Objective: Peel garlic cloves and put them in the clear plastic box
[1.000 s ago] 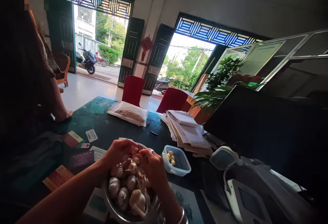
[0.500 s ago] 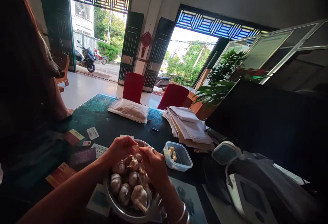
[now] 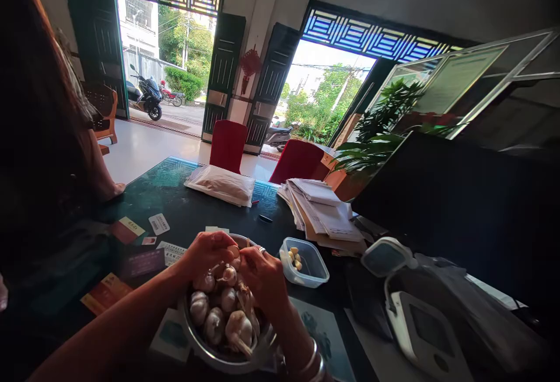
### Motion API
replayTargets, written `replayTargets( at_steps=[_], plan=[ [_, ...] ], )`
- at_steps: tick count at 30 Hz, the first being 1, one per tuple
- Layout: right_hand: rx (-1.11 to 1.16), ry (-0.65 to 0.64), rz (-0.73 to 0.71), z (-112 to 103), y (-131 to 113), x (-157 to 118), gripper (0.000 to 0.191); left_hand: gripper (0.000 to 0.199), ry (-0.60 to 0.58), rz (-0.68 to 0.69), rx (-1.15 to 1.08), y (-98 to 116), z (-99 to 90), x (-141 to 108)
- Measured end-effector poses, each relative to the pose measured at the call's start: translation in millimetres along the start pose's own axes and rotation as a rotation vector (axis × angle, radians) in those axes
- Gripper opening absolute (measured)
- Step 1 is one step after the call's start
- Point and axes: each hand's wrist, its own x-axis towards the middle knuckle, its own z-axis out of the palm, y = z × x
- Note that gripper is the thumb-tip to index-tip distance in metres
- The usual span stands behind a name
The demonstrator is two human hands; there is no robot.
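The right arm (image 3: 289,326) wears silvery bangles (image 3: 314,355) and a ring (image 3: 262,250).

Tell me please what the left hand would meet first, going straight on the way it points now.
Probably the right hand, whose fingertips are close in front, past the garlic piece that the left hand seems to pinch; depth is unclear.

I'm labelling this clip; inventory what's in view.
Table: one, dark, centre
Bowl: one, silvery, on table
Bulbs: several, whitish, in bowl
Garlic piece: one, tan, above bowl
Tub: one, clear, right of bowl
Cloves: several, cream, in tub
Papers: stack, whitish, behind tub
Package: one, pale, far end
Cards: several, mixed, left
Chairs: two, red, beyond table
Monitor: one, black, right
Device: one, white, near monitor
Plant: one, green, behind monitor
Doors: several, green, back
Scooters: two, dark, outdoors
Other person: one, dark-clad, left
Left hand: one, bare, gripping garlic piece
Right hand: one, ringed, touching it
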Motion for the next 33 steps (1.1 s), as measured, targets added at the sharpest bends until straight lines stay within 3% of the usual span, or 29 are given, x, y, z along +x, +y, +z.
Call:
replayTargets(
  at_steps=[9, 24, 33],
  plan=[
    [-0.003, 0.026, 0.085, -7, -5, 3, 0.014, 0.017, -0.020, 0.098, 0.268, 2, -3.7, 2],
    [-0.027, -0.004, 0.176, -8, -5, 5, 0.015, 0.019, -0.070, 0.155, 0.328, 9, -2.7, 0],
    [-0.091, -0.002, 0.188, -7, -4, 6, 0.015, 0.034, -0.093, 0.109, 0.194, 1, -0.8, 0]
  ],
)
